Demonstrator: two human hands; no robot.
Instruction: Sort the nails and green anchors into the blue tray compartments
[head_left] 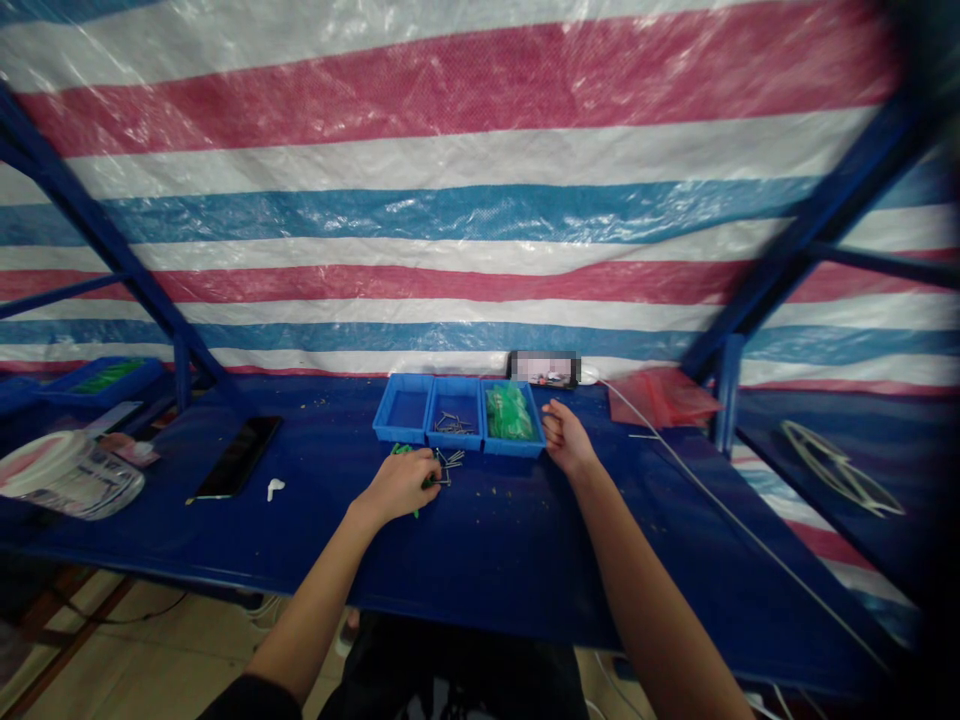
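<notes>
My left hand (401, 483) rests knuckles-up on the blue table (495, 545), fingers curled over green plastic pieces and next to a small pile of metal screws (450, 462). My right hand (566, 438) sits beside the right edge of three joined blue bins (459, 414), its fingers curled in; what it holds is hidden. The left bin looks bare, the middle one holds screws (454, 424), and the right one holds green plastic pieces (510, 412).
A black phone (238, 457) and a white scrap (274, 488) lie at the left. A clear container (64, 475) and another blue tray (101, 379) sit far left. A red bag (660, 396), a white cable (720, 500) and blue frame posts stand right.
</notes>
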